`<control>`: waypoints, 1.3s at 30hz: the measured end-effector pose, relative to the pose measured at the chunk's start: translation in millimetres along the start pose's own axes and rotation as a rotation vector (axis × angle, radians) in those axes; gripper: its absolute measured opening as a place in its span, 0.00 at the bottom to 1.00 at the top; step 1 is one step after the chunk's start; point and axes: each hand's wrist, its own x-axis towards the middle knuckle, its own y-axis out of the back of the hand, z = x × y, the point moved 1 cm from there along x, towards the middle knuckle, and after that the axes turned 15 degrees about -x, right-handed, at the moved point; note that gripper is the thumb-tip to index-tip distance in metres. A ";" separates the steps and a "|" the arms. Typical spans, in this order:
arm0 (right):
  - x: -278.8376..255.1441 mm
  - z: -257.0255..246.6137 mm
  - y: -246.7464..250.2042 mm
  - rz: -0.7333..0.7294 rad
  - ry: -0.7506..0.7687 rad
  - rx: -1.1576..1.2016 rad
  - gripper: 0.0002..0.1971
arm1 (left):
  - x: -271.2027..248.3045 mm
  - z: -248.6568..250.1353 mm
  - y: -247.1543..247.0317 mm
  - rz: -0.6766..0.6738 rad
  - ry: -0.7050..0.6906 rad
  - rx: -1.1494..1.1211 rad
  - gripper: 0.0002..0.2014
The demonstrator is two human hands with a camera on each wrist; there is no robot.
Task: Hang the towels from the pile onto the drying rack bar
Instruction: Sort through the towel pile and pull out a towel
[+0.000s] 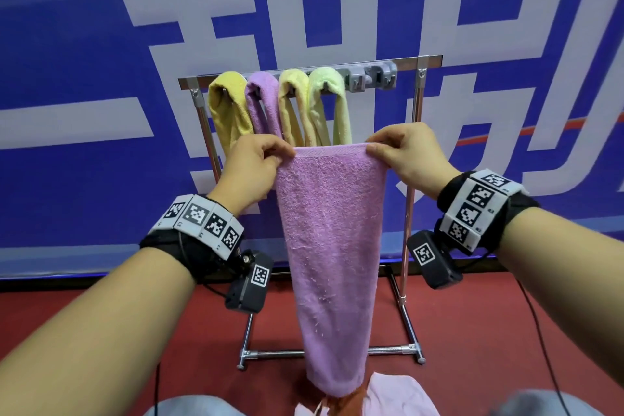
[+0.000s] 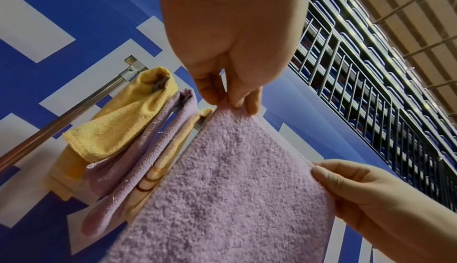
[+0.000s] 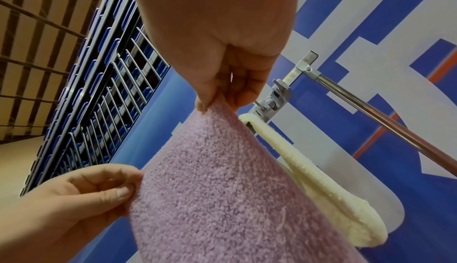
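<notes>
Pinching the purple towel (image 1: pixel 329 230) at its 2 top corners, left hand (image 1: pixel 251 167) and right hand (image 1: pixel 408 154) should keep it taut, then drape it over the free hook (image 1: pixel 373 78) beside the 4 hung towels (image 1: pixel 280 105).

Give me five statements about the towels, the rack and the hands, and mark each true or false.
1. Both hands pinch the top edge of the purple towel. True: left hand, right hand.
2. Four towels already hang on the drying rack. True.
3. The leftmost towel on the rack is purple. False: it is yellow.
4. The held towel is already draped over the bar. False: it hangs in front of the rack, below the bar.
5. The grey clips at the right end of the bar hold a towel. False: they are bare.
</notes>
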 end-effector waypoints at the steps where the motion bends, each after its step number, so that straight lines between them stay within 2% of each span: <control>1: 0.2 -0.5 -0.1 -0.003 0.001 -0.017 0.04 | -0.5 -0.4 -0.3 0.001 0.002 -0.003 0.20; 6: -1.6 -4.6 0.9 -0.034 0.018 -0.100 0.04 | -3.5 -1.6 -0.7 0.006 0.010 -0.012 0.18; 11: -5.6 -3.0 0.9 -0.089 0.011 -0.074 0.03 | -3.5 -5.4 -0.5 -0.001 0.024 -0.008 0.17; 20: -12.4 -7.1 -1.9 -0.159 0.094 -0.073 0.05 | -6.2 -11.3 0.0 -0.032 0.076 0.020 0.15; 22: -15.0 -12.2 -3.1 -0.217 0.186 -0.090 0.07 | -4.6 -14.7 -0.1 -0.048 0.090 0.042 0.16; 25: -17.3 -21.5 -6.4 -0.387 0.301 -0.240 0.13 | -4.1 -18.7 -0.9 -0.079 0.117 0.097 0.18; 28: -16.7 -26.5 -6.6 -0.484 0.314 -0.372 0.20 | -6.6 -20.7 -2.6 -0.092 0.128 0.137 0.20; 31: -16.4 -27.1 -4.3 -0.528 0.304 -0.404 0.26 | -7.9 -23.6 -1.5 -0.065 0.131 0.160 0.21; 33: -17.9 -28.0 -2.8 -0.531 0.353 -0.453 0.25 | -8.4 -23.9 -1.1 -0.068 0.130 0.170 0.21; 36: -19.8 -27.9 -4.1 -0.442 0.456 -0.496 0.16 | -7.9 -22.8 -2.9 -0.074 0.125 0.178 0.19; 39: -18.3 -27.8 -8.2 -0.399 0.424 -0.455 0.09 | -6.3 -18.8 -5.6 -0.059 0.127 0.173 0.18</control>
